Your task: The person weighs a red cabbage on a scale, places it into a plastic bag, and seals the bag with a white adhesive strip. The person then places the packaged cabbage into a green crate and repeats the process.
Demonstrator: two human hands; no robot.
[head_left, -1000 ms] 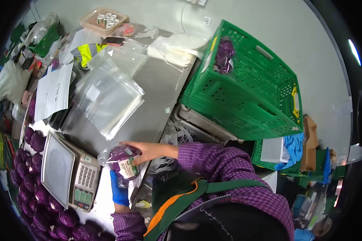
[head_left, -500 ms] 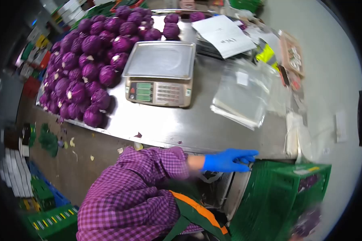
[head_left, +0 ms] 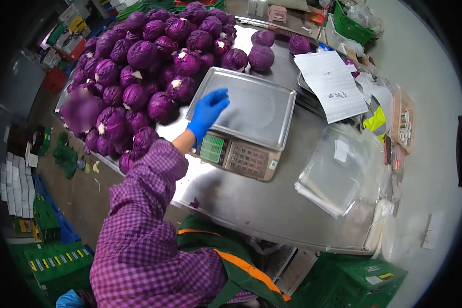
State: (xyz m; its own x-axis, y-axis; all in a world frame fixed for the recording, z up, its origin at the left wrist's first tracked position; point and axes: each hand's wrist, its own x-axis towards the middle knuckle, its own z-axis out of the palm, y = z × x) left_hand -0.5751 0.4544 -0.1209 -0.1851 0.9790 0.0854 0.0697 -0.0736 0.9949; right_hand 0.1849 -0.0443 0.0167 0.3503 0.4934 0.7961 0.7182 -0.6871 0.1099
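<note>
One gloved left hand [head_left: 208, 115] is in view, blue, its fingers held loosely together and slightly bent. It has hold of nothing and is over the near-left part of the scale pan [head_left: 249, 108]; whether it touches the metal I cannot tell. The right hand is out of view.

The red cabbages [head_left: 142, 55] lie in one big heap on the left of the table, too many and too overlapped to count. Three more sit apart from it beyond the scale — two close together and one farther right.

There is one scale [head_left: 246, 156], with three green readouts in a column, their digits too small to read surely, a keypad and one small sticker at its right corner. One white sheet [head_left: 331, 84] carries two lines of handwriting, not legible. Right of the scale lies one stack of clear bags [head_left: 333, 169] with one white label [head_left: 341, 150] on top. Farther right are a yellow reflective item [head_left: 376, 121] and one pale basket [head_left: 397, 108] holding small white things.

The table [head_left: 231, 200] is bare, shiny metal, with a few purple scraps at its near side. A pale wall [head_left: 426, 113] rises on the right; green crates [head_left: 344, 282] stand near right, others near left on a brownish floor [head_left: 82, 190].
</note>
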